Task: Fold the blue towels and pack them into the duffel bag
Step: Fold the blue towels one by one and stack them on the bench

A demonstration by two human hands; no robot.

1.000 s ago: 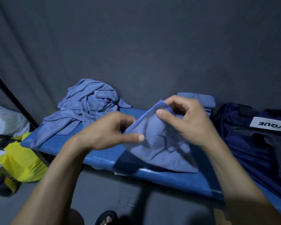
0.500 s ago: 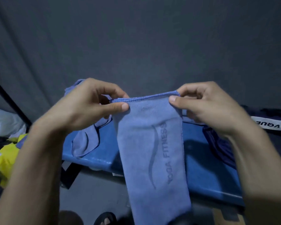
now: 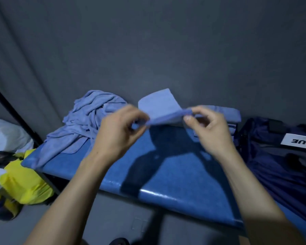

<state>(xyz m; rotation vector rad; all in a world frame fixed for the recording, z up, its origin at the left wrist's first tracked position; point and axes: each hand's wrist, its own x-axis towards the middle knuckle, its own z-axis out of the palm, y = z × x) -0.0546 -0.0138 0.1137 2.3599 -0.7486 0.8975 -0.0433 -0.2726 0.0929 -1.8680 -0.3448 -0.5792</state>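
You pinch the blue towel with your left hand and right hand, holding it up over the counter's back edge so it folds flat.

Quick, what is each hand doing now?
Left hand: pinches the light blue cloth towel.
Right hand: pinches the same towel.

Both forearms reach forward; left hand and right hand raised, each pinching with curled fingers.
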